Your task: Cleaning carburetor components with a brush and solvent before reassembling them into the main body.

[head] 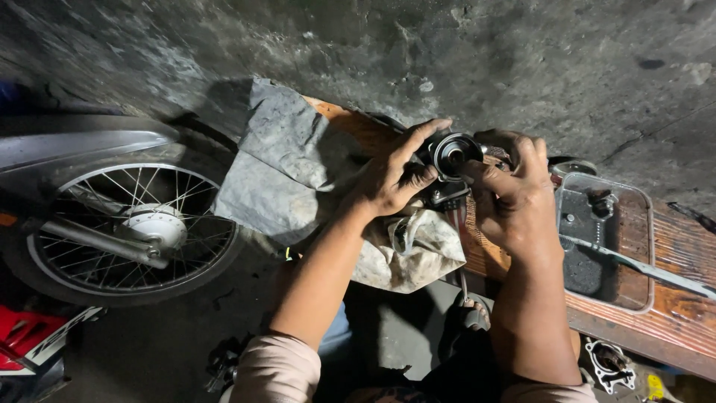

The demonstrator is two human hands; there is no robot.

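My left hand (393,177) grips a round black metal part (452,155) with a shiny rim and a hollow centre, holding it from the left side. My right hand (514,198) closes on the same part from the right, thumb near its rim. Both hands hold it above a wooden bench (675,302). A dirty white rag (418,250) lies crumpled just under my left wrist.
A grey cloth (283,160) covers the bench's left end. A metal tray (605,242) with small parts and a long flat tool sits to the right. A motorcycle's spoked wheel (127,227) stands at the left on the concrete floor. A metal gasket-like piece (608,364) lies below the bench.
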